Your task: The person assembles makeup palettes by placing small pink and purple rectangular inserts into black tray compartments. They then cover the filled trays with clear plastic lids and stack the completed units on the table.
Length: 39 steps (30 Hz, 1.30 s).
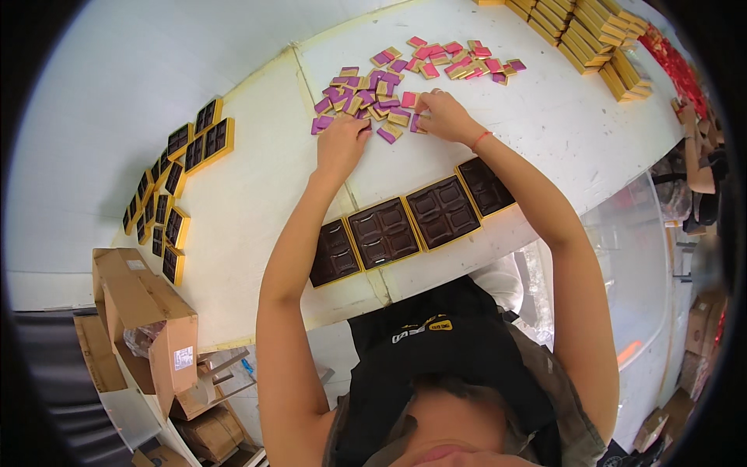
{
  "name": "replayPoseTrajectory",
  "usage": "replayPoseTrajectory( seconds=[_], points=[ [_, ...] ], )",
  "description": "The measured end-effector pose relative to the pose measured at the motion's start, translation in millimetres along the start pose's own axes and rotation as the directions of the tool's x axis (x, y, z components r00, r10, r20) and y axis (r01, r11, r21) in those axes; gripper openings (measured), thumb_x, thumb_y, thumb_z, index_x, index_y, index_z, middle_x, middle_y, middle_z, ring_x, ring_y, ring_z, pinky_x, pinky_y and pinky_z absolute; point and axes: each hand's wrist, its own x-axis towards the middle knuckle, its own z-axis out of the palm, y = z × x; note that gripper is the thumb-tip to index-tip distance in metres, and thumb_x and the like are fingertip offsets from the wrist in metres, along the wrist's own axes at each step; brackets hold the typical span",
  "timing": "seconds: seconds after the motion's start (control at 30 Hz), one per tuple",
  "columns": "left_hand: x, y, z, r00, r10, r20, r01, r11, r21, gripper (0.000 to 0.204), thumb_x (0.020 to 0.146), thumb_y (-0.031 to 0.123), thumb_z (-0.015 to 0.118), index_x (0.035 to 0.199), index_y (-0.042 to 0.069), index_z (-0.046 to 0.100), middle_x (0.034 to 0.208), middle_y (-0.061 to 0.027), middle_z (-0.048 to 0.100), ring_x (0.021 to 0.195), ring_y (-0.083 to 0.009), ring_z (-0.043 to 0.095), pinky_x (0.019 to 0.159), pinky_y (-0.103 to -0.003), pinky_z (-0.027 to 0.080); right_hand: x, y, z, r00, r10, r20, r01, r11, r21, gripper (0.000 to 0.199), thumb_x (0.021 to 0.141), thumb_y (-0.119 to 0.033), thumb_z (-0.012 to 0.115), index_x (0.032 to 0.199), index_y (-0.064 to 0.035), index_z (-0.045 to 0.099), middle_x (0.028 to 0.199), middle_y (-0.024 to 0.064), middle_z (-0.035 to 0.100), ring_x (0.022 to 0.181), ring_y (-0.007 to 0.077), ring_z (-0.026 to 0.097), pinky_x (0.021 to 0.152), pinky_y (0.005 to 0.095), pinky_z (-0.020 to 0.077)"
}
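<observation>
A: Where are our hands?

B: Both in the pile of small purple and pink packets [373, 97] on the far part of the white table [257, 179]. Our left hand [341, 144] lies on the pile's near-left edge, fingers curled onto the purple packets; we cannot tell if it grips one.

A: And the right?

B: Our right hand [443, 117] pinches a packet at the pile's near-right edge.

A: What lies nearer us?

B: Four open trays [412, 222] with dark brown insets in a row along the table edge. More trays [175, 187] sit well apart at left, gold boxes [591, 35] are stacked far right, and a carton [144, 319] stands below left.
</observation>
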Motion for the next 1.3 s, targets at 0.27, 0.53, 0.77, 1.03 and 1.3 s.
replayPoseTrajectory(
  seconds=[0.27, 0.53, 0.77, 1.03, 1.3],
  points=[
    [-61.6, -0.6, -44.9, 0.897, -0.405, 0.175, 0.374, 0.488, -0.789, 0.025, 0.097, 0.009, 0.063, 0.121, 0.001, 0.066, 0.089, -0.0031, 0.07, 0.08, -0.0116, 0.065, 0.073, -0.025, 0.052, -18.8, -20.1, -4.3, 0.997, 0.068, 0.038, -0.069, 0.997, 0.023, 0.033, 0.078, -0.022, 0.078, 0.098, -0.0015, 0.062, 0.091, 0.0145, 0.063, 0.086, 0.0274, 0.062, 0.075, 0.037, 0.0505],
    [-181.1, -7.7, -111.8, 0.826, -0.495, 0.27, 0.49, 0.392, -0.779, 0.022, 0.089, 0.001, 0.061, 0.111, 0.003, 0.066, 0.088, 0.0002, 0.063, 0.079, -0.0081, 0.059, 0.069, -0.024, 0.05, -62.5, -134.1, -18.7, 0.929, -0.152, 0.337, -0.165, 0.644, 0.747, 0.026, 0.093, -0.009, 0.066, 0.118, -0.0055, 0.062, 0.09, 0.0046, 0.065, 0.07, 0.0094, 0.058, 0.065, 0.0263, 0.0513],
    [-218.5, -18.5, -98.2, 0.85, -0.505, 0.151, 0.377, 0.382, -0.844, 0.022, 0.088, 0.0, 0.062, 0.109, 0.005, 0.064, 0.083, 0.0031, 0.054, 0.081, -0.0066, 0.054, 0.081, -0.025, 0.044, -100.4, -210.9, 14.1, 0.838, -0.4, 0.372, 0.049, 0.734, 0.677, 0.028, 0.089, -0.002, 0.065, 0.115, -0.0063, 0.057, 0.073, 0.0078, 0.062, 0.064, 0.02, 0.061, 0.062, 0.0329, 0.049],
    [-218.6, -9.5, -78.3, 0.865, -0.501, -0.022, 0.334, 0.609, -0.719, 0.01, 0.092, 0.004, 0.064, 0.098, 0.005, 0.057, 0.089, -0.0005, 0.058, 0.076, -0.0082, 0.051, 0.071, -0.026, 0.045, -114.4, -220.0, 33.6, 0.879, -0.364, 0.308, 0.186, 0.857, 0.481, 0.017, 0.086, -0.004, 0.068, 0.1, -0.0061, 0.059, 0.08, 0.0129, 0.063, 0.076, 0.0288, 0.063, 0.067, 0.0396, 0.0517],
    [-240.2, -13.1, -61.1, 0.824, -0.537, -0.182, 0.304, 0.69, -0.657, 0.021, 0.092, 0.002, 0.065, 0.112, 0.003, 0.06, 0.092, -0.002, 0.057, 0.077, -0.0094, 0.051, 0.073, -0.026, 0.044, -133.6, -222.8, 37.6, 0.848, -0.492, 0.196, 0.453, 0.866, 0.212, 0.023, 0.078, -0.002, 0.066, 0.101, -0.0047, 0.066, 0.089, 0.0068, 0.059, 0.085, 0.0254, 0.059, 0.07, 0.0359, 0.0532]
  ],
)
